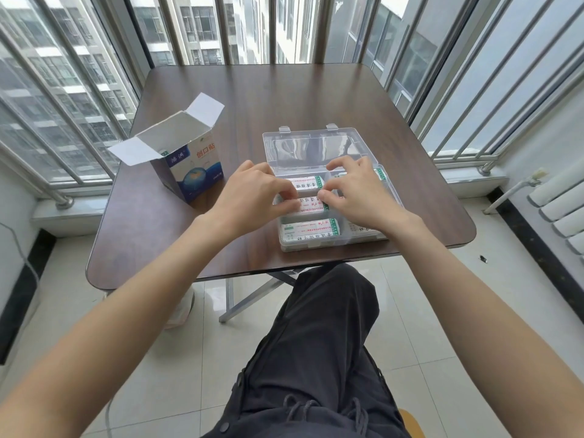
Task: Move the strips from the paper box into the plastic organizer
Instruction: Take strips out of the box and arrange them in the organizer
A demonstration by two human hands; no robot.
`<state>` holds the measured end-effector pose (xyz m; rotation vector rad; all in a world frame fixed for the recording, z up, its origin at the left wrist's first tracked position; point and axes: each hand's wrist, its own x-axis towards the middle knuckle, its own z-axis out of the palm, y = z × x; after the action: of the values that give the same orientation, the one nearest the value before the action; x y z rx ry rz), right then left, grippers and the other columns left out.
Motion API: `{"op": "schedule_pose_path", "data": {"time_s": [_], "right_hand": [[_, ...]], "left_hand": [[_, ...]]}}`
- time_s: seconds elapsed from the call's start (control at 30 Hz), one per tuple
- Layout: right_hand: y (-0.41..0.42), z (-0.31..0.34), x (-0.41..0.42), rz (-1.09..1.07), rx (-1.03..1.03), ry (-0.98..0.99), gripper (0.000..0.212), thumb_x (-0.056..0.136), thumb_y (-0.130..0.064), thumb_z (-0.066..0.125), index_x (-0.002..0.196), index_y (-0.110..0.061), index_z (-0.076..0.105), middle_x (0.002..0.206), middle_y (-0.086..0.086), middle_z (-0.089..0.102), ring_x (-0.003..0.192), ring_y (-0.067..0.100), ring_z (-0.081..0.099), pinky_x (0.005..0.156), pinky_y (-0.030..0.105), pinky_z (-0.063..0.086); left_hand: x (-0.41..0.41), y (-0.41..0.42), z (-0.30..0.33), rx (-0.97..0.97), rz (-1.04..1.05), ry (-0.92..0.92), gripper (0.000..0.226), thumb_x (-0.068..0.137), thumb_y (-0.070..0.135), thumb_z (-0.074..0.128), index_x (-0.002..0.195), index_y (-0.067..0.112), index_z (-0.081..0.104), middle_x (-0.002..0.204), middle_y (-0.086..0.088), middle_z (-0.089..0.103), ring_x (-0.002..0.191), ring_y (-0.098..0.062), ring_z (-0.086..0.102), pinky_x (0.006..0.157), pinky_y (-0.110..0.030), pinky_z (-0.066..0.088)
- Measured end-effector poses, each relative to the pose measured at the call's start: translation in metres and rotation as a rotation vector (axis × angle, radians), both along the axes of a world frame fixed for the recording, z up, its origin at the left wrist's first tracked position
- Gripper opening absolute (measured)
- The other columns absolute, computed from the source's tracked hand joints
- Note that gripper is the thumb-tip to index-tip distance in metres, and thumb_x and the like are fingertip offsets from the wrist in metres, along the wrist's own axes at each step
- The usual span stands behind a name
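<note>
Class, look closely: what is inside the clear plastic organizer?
The plastic organizer holds white strips in its compartments. Left hand and right hand cover the middle and much of the right side.

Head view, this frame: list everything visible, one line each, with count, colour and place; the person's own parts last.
table: one, dark brown, centre.
paper box: one, white and blue, flaps open, upright on the table's left side.
plastic organizer: one, clear, lid open and tilted back, at the table's near right edge.
strips: white with green ends, count unclear, lying in several organizer compartments.
window bars: many, grey, around the table.
radiator: one, white, far right.
floor tiles: pale, under the table.
left hand: one, grip pinching strips in the middle left compartment.
right hand: one, fingers curled on the same strips.
trouser leg: black, bottom centre.
</note>
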<state>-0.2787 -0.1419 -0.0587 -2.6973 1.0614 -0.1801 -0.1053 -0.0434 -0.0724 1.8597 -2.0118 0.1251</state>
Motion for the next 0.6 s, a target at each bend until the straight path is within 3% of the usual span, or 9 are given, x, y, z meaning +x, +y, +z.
{"op": "schedule_pose_path", "data": {"time_s": [0.17,0.27,0.37,0.43,0.5,0.6], "right_hand": [[-0.002,0.011,-0.007,0.013,0.056,-0.163,0.023,0.094,-0.031,0.054,0.099,-0.017,0.071,0.125,0.003,0.054,0.122,0.023,0.04,0.101,0.034,0.03],[0.001,0.03,0.0,0.025,0.176,-0.442,0.016,0.093,-0.021,0.056,0.094,-0.015,0.072,0.104,0.0,0.066,0.099,0.014,0.06,0.09,0.029,0.045],[0.007,0.046,0.026,0.086,0.356,-0.659,0.016,0.092,-0.01,0.056,0.097,-0.011,0.07,0.09,0.001,0.071,0.085,0.008,0.066,0.083,0.021,0.051],[0.012,0.051,0.053,0.157,0.386,-0.701,0.016,0.092,-0.009,0.056,0.098,-0.01,0.07,0.09,0.002,0.072,0.084,0.008,0.067,0.083,0.02,0.052],[0.015,0.052,0.082,0.227,0.281,-0.667,0.015,0.09,-0.012,0.059,0.098,-0.015,0.071,0.093,-0.003,0.071,0.089,0.008,0.065,0.087,0.021,0.049],[0.016,0.053,0.123,0.342,0.062,-0.53,0.02,0.089,-0.016,0.059,0.106,-0.015,0.068,0.107,-0.001,0.068,0.104,0.016,0.057,0.091,0.022,0.039]], "left_hand": [[0.003,0.006,0.006,-0.06,-0.017,0.021,0.024,0.088,0.041,0.059,0.093,0.023,0.073,0.09,0.005,0.072,0.084,-0.012,0.054,0.069,-0.025,0.034],[0.012,0.021,0.02,-0.236,-0.002,0.046,0.02,0.089,0.035,0.061,0.088,0.019,0.073,0.084,0.005,0.071,0.078,-0.014,0.054,0.064,-0.024,0.039],[0.042,0.039,0.034,-0.462,0.149,0.049,0.022,0.088,0.035,0.061,0.099,0.019,0.07,0.091,0.004,0.07,0.089,-0.021,0.054,0.081,-0.033,0.042],[0.068,0.047,0.04,-0.388,0.327,-0.009,0.047,0.08,0.047,0.063,0.119,0.02,0.061,0.117,-0.001,0.063,0.111,-0.026,0.048,0.095,-0.039,0.035],[0.092,0.053,0.041,-0.175,0.493,-0.019,0.082,0.07,0.06,0.068,0.137,0.018,0.043,0.138,-0.008,0.046,0.127,-0.031,0.037,0.106,-0.043,0.026],[0.116,0.056,0.036,0.113,0.657,0.116,0.106,0.063,0.066,0.072,0.146,0.016,0.027,0.146,-0.013,0.035,0.134,-0.031,0.032,0.109,-0.045,0.026]]}}
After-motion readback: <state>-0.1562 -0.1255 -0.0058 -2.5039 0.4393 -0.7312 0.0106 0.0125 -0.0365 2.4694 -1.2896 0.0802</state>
